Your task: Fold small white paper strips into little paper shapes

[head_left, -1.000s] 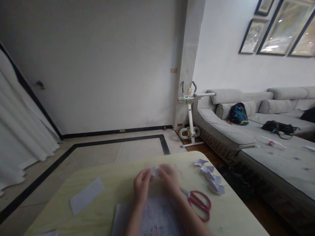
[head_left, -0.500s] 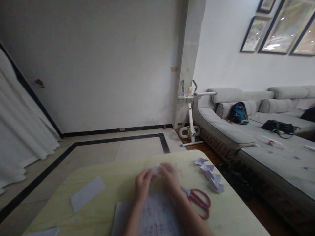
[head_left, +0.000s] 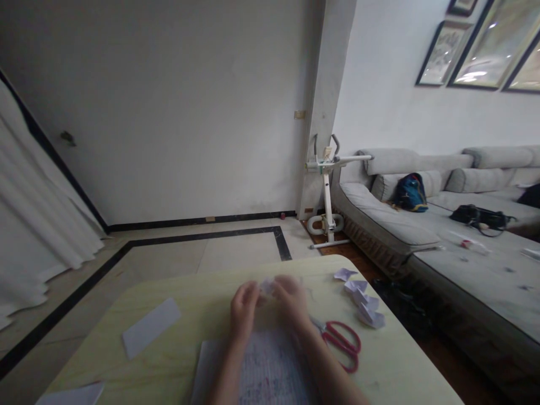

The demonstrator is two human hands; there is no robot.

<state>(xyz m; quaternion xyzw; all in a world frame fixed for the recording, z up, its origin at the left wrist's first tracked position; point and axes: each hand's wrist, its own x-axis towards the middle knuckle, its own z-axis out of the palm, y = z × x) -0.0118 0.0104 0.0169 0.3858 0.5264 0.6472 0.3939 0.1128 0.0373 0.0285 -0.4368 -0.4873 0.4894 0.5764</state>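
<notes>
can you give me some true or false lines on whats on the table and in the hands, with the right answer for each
1. Both hands, left and right, are at one small piece of paper. True.
2. The scissors have blue handles. False: they are red.
3. The folded papers lie beyond the right hand, near the table edge. True.
4. The notebook is on the sofa. False: it lies on the table, under the forearms.

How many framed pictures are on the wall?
4: top picture, small picture below it, big picture beside them, edge picture at the far right. More may hang out of view.
</notes>
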